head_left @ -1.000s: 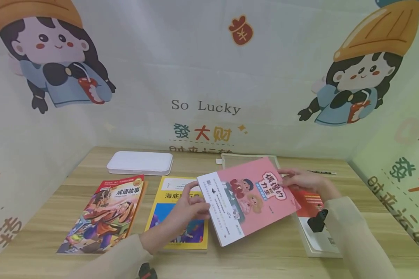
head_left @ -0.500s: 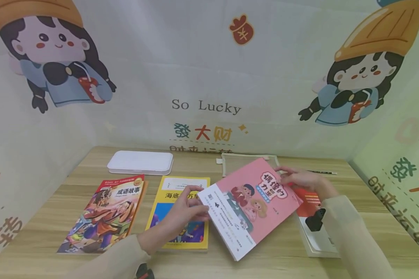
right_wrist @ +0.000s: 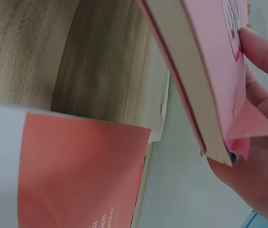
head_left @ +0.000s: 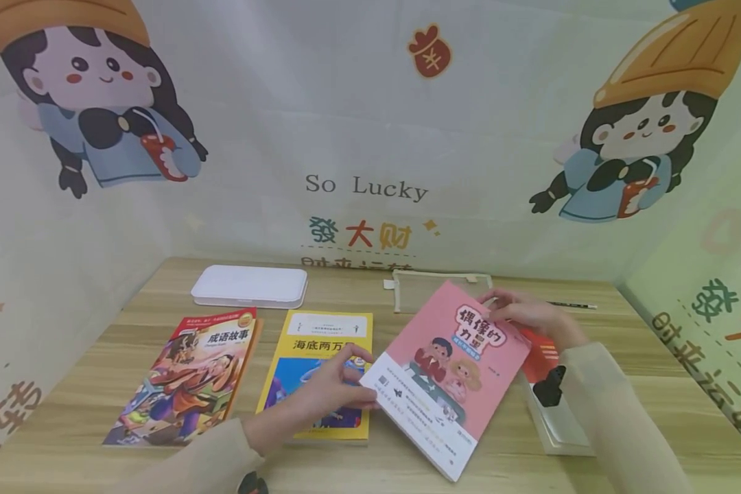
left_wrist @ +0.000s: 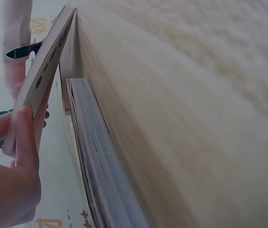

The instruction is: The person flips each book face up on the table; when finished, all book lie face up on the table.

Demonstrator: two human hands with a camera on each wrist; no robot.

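Observation:
Both hands hold a pink book (head_left: 463,363) with a white lower band, tilted above the wooden table. My left hand (head_left: 328,394) pinches its left corner between thumb and fingers, over the yellow book (head_left: 278,367). My right hand (head_left: 525,314) grips the upper right edge. In the right wrist view the thumb lies on the pink cover, whose corner (right_wrist: 252,123) is bent outward. The left wrist view shows the pink book (left_wrist: 46,71) raised off the table, its page edges in the left fingers. A red-and-white book (head_left: 546,394) lies under the right forearm, partly hidden.
A red-topped picture book (head_left: 188,377) lies at the left, beside the yellow one. Along the back of the table (head_left: 346,291) are a white case (head_left: 250,285), a clear zip pouch (head_left: 407,295) and a dark pencil (head_left: 573,304). Printed cloth walls (head_left: 253,137) stand close behind.
The pink book has turned clockwise in the hands, its lower corner swinging right and toward the person. Both hands have shifted slightly with it. The other books stay put.

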